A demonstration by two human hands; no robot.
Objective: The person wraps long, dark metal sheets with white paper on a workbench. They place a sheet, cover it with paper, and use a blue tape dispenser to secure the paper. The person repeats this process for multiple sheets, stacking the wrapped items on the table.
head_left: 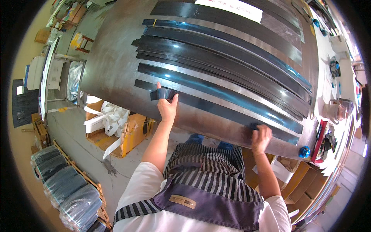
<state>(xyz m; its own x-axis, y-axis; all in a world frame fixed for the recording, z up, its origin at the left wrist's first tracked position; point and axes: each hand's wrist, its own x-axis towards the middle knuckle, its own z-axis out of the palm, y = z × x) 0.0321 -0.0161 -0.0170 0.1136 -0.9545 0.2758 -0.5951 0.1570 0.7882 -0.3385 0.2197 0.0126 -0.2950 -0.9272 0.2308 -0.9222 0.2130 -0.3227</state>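
Note:
Several long, dark, glossy strips lie side by side across the large worktable (110,65). My left hand (167,110) is at the left end of the nearest strip (216,112). A short, curved, dark shiny piece (165,93) sits between its thumb and fingers, the index finger pointing up past it. Whether this piece joins the strip beneath cannot be made out. Over the near edge of the same strip, toward its right end, is my right hand (262,138), blurred with its fingers bent. Something dark shows at its fingertips, too smeared to name. Just beyond lies a wider glossy strip (216,96).
Farther back are stacked dark strips (216,60) and a white sheet with writing (232,9). A blue round object (304,151) sits at the table's right corner. Left below the table, a cardboard box (135,133) holds white bands. Wrapped dark bundles (69,183) stand lower left.

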